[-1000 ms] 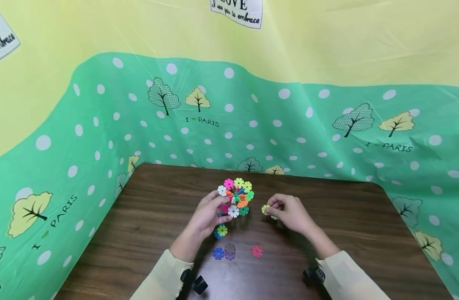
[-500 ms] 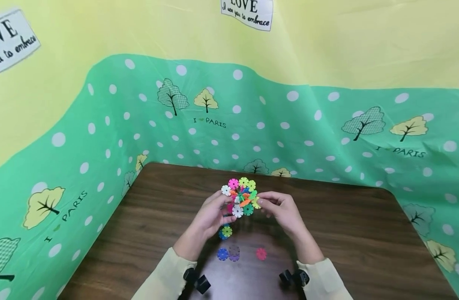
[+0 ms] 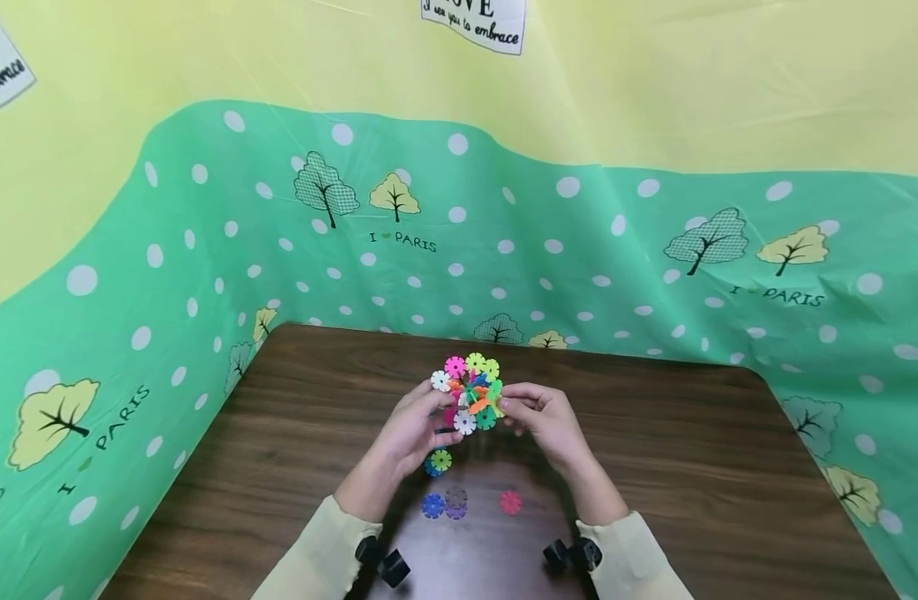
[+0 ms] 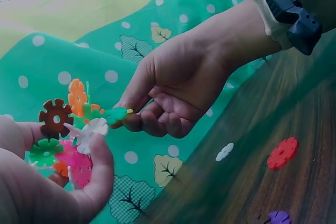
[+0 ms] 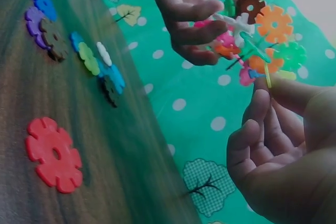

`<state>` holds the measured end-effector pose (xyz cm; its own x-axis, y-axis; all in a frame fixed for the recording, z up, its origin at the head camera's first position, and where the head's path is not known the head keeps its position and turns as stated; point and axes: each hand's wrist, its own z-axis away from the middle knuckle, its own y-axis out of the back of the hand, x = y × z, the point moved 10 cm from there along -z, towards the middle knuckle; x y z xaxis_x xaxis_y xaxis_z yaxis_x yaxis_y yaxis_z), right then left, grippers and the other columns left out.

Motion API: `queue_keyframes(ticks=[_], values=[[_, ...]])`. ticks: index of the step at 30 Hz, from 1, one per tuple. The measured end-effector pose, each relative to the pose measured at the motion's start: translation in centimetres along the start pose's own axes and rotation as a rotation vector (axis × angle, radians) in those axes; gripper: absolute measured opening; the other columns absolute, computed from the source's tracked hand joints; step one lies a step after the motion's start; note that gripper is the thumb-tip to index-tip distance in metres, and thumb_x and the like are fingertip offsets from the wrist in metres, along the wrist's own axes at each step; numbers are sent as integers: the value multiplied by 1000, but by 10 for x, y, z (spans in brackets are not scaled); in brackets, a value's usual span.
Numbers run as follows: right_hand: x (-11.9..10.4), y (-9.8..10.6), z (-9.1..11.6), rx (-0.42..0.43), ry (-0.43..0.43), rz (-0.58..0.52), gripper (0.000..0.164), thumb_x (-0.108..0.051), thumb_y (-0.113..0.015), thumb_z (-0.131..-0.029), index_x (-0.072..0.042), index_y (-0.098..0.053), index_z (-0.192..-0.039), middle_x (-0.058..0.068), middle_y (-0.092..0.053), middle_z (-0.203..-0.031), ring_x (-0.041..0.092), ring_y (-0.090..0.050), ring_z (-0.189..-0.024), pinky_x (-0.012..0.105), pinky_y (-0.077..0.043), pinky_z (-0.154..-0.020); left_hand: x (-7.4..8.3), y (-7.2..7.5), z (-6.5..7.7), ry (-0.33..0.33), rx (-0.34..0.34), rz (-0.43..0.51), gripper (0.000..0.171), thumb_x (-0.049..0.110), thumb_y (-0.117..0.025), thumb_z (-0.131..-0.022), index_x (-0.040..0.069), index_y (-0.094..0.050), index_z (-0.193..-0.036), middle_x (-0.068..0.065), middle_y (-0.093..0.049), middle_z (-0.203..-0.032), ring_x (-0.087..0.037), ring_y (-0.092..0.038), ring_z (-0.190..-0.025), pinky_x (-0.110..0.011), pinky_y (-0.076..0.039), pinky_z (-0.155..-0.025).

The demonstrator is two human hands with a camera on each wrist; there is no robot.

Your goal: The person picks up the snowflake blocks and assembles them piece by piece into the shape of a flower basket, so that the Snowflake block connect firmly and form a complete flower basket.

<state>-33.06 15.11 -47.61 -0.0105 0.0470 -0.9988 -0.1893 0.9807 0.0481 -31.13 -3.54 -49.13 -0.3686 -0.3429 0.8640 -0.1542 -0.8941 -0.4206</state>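
A cluster of interlocked, notched plastic snowflake discs (image 3: 476, 392) in pink, white, orange, green, yellow and brown is held up over the table. My left hand (image 3: 408, 433) grips its left side, thumb and fingers around the outer discs. On the cluster's right, my right hand (image 3: 546, 421) pinches a yellow snowflake disc (image 5: 269, 76) between thumb and forefinger, right at the edge of a green disc (image 4: 115, 115). The fingertips cover most of that yellow disc. In the right wrist view a white disc (image 5: 242, 29) and a brown disc (image 5: 250, 8) face the camera near the left fingers.
Loose discs lie on the dark wooden table (image 3: 654, 467): a red one (image 3: 511, 502), a blue one (image 3: 432, 506), a purple one (image 3: 456, 512) with a brown one (image 5: 53, 39), and a yellow-green one (image 3: 441, 460) overlapping blue. A patterned green and yellow cloth (image 3: 459, 242) hangs behind.
My right hand has moved left with the yellow disc, from apart to the cluster's right side. My left hand still holds the cluster in about the same place.
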Motion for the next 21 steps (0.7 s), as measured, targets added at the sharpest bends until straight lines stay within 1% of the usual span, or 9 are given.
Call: queue_keyframes(ticks=[5, 8, 11, 16, 18, 21], values=[[1, -7, 0, -11, 15, 16, 27, -7, -72, -95, 11, -70, -114, -8, -74, -82, 10, -64, -68, 31, -56, -60, 2, 7, 1, -2, 33, -128, 53, 28, -71, -95, 13, -54, -143, -8, -70, -114, -21, -70, -92, -38, -63, -71], [0, -9, 1, -15, 36, 37, 25, -7, -72, -95, 11, -70, -113, -8, -73, -81, 8, -63, -69, 31, -56, -59, 2, 8, 1, -5, 51, -166, 54, 32, -76, -93, 15, -56, -140, -10, -72, -116, -23, -72, -90, -37, -63, -69], [-1, -9, 1, -7, 46, 47, 24, -6, -73, -94, 11, -71, -110, -7, -74, -80, 9, -64, -68, 32, -56, -59, 0, 9, 0, -10, 67, -181, 53, 33, -78, -92, 13, -58, -137, -10, -73, -113, -22, -72, -89, -38, -63, -69], [-4, -8, 2, 16, 58, 73, 21, -8, -76, -92, 9, -73, -104, -2, -75, -80, 9, -64, -67, 32, -55, -59, -8, 6, 0, -3, 87, -177, 51, 31, -80, -90, 12, -61, -133, -6, -72, -104, -20, -70, -84, -48, -63, -77], [-6, -8, 3, 18, 64, 81, 20, -9, -77, -92, 8, -74, -103, 0, -75, -81, 10, -64, -67, 32, -55, -59, -9, 5, 0, -3, 91, -169, 50, 29, -80, -90, 12, -61, -133, -6, -71, -102, -20, -70, -83, -50, -63, -79], [-7, -9, 3, 19, 59, 78, 20, -8, -76, -92, 8, -74, -104, 1, -74, -81, 12, -65, -68, 32, -55, -59, -9, 6, -1, -11, 92, -175, 50, 31, -79, -91, 12, -60, -133, -6, -71, -102, -21, -70, -82, -52, -62, -80]])
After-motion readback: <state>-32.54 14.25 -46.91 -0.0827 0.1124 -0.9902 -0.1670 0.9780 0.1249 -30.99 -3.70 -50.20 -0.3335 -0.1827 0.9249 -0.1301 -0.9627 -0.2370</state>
